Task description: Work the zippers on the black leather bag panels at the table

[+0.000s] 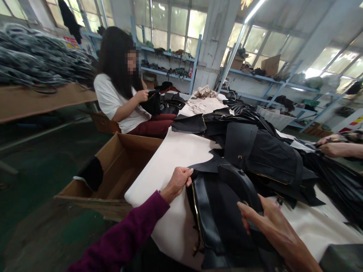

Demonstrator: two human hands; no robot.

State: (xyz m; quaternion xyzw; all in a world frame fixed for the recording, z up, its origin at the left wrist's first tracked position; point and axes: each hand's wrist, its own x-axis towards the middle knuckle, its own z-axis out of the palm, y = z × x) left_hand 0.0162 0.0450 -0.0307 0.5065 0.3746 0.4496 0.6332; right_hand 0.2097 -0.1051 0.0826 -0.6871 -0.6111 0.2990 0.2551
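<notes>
A black bag piece (224, 215) with a gold zipper along its left side lies before me on the white-topped table. My left hand (177, 183) is closed in a pinch on the tip of a black flap (205, 166) at the far left of this piece. Over its right part curves a wide black strap (236, 181), and my right hand (268, 221) is closed round the strap's lower stretch. The fingers beneath the strap are mostly hidden. Just beyond, more black bag pieces (272, 158) with gold zippers lie in a heap.
An open cardboard box (85, 196) stands left of the white tabletop (155, 166), with a black scrap over its wall. A co-worker (121, 94) sits beyond it, handling black material. Another person's hands (337, 147) are at the right edge. Black strips (334, 189) lie nearby.
</notes>
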